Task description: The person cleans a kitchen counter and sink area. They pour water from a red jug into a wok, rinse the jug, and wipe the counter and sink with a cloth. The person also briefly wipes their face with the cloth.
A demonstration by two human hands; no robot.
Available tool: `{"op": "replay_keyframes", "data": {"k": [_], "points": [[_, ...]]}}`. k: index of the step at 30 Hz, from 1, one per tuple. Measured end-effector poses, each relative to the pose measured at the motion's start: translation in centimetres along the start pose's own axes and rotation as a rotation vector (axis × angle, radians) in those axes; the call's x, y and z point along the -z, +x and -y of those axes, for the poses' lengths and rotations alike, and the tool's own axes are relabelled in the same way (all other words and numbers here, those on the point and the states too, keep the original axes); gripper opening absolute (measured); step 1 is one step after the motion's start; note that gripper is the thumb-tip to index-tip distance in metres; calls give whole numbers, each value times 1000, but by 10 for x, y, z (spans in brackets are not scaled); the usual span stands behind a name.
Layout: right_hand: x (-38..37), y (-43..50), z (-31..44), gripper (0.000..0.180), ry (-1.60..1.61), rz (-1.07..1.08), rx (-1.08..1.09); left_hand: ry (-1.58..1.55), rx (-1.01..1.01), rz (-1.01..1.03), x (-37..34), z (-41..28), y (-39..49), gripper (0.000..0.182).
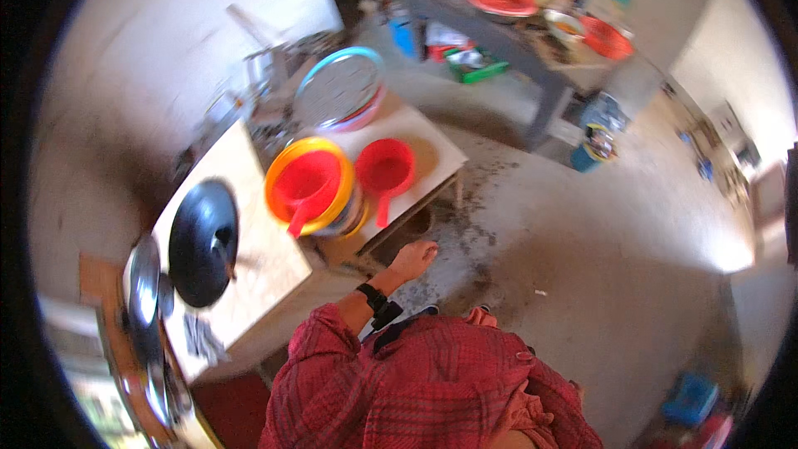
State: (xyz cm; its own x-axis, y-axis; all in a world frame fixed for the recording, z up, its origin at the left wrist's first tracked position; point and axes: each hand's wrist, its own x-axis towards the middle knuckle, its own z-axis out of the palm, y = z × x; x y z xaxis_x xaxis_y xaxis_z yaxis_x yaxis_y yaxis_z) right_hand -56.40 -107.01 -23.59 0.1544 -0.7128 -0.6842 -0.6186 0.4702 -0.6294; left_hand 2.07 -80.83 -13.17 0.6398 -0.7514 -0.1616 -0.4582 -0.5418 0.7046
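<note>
My left hand (414, 260), with a black band on its wrist, hangs in front of the low table, its fingers curled and nothing seen in them. Nearest to it is a red plastic dipper (385, 168), lying on the light tabletop (436, 143) with its handle over the front edge. Beside that dipper stands a yellow-rimmed bucket (355, 215) with another red dipper (307, 184) resting in its mouth. Behind them is a round basin (368, 115) with a blue rim and a grey mesh-like top. My right hand is out of view, on the far side of my red plaid clothing.
A dark wok (202, 243) sits on the pale counter (262, 262) at left, near a grey cloth (202, 340). Across the concrete floor (580, 237), a dark-edged table (499, 56) bears red baskets (605, 37) and bowls. A teal bucket (586, 157) stands by it.
</note>
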Motion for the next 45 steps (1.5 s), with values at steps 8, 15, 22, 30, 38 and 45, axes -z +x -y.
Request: {"op": "replay_keyframes", "data": {"k": [8, 15, 22, 30, 38, 45], "points": [[-41, 179, 176, 23, -103, 300, 274, -17, 479, -419, 16, 43, -145, 29], [-185, 212, 265, 35, -28, 805, 137, -50, 958, -877, 43, 114, -301, 34], [-266, 137, 228, 37, -227, 789, 37, -170, 1149, -1513, 108, 248, -502, 37], [-253, 34, 116, 38, -503, 718, 153, -155, 1772, -1575, 187, 360, -626, 51], [-275, 30, 141, 28, -558, 769, 47, 194, 1712, -697, 236, 402, -636, 41], [-330, -109, 198, 31, -991, 561, 1014, -616, 482, -1886, 280, 365, -598, 32]]}}
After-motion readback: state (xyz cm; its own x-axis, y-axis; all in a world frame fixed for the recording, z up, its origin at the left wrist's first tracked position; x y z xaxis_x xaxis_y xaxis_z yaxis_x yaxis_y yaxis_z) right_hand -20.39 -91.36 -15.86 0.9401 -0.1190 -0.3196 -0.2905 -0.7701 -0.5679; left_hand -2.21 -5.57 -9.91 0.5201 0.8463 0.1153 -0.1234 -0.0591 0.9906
